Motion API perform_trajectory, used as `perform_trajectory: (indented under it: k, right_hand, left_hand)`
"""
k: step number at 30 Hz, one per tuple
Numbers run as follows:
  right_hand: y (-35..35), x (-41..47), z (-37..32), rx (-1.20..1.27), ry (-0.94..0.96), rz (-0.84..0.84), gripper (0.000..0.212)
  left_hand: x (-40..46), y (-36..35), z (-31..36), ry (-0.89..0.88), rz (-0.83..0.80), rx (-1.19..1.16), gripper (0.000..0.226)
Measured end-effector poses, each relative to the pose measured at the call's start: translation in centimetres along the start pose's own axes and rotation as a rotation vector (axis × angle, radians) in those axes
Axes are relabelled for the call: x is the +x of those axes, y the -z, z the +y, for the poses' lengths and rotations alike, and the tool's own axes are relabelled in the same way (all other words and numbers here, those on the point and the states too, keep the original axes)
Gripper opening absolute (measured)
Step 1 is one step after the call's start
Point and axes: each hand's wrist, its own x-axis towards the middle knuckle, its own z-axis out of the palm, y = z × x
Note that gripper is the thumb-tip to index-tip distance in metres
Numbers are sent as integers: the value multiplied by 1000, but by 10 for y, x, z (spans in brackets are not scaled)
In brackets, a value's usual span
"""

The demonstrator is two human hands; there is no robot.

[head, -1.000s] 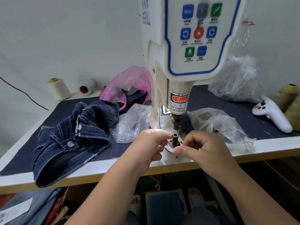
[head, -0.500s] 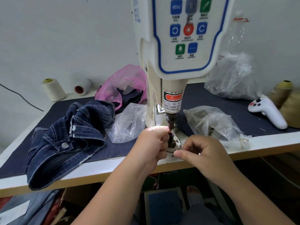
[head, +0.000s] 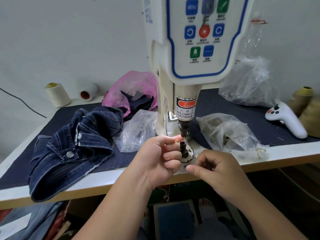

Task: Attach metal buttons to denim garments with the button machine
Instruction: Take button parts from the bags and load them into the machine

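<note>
Denim garment [head: 72,151] is lying on the table [head: 121,177], well left of the button machine [head: 188,70], long axis running front to back. The left hand [head: 155,160], nearer it, is pinching at the lower die [head: 183,147]; whether it holds a button is unclear. The right hand [head: 214,170] is hovering loosely curled, seemingly empty.

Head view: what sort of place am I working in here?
Most likely a small garment workshop: a button machine on the table, a dark denim garment with a metal button beside it, and thread cones by the wall.
</note>
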Motion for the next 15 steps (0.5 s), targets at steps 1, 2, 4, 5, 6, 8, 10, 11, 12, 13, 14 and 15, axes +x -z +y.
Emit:
perform_trajectory:
  k: [1,2,4,5,6,8,10,11,12,13,14,15]
  right_hand:
    - [-1,-1,0,3,-2,-4,26]
    - [-2,-2,0,3,-5,-8,28]
    - [-3,-2,1,0,-10,-11,29]
    - [-4,-2,1,0,-13,-9,29]
    - [-4,-3,1,-1,-14,-9,28]
    - [-4,-3,0,-3,-9,-16,24]
    - [-4,-3,-1,-9,-8,-24,24]
    - [-4,-3,-1,-10,-10,-23,25]
    - [-4,-3,-1,-10,-13,-19,26]
    - [-4,-3,-2,-12,-16,-15,28]
    - [-4,-3,-2,-15,-20,-13,29]
    - [-5,-3,-3,-19,-25,-13,28]
  left_hand:
    - [0,0,0,1,-4,-1,31]
    - [0,1,0,-3,-5,4,33]
    - [0,1,-1,-20,-3,23,38]
    - [0,0,-1,-28,2,39,40]
    - [0,1,-1,-35,11,53,41]
    - [0,1,-1,-48,23,78,41]
    - [0,2,0,-60,26,105,41]
    - [-1,3,0,-68,32,122,41]
    - [-2,3,1,-77,35,141,38]
    - [-2,4,2,-86,38,165,35]
    - [-3,5,3,-92,41,186,32]
    - [-3,6,4,-94,45,205,31]
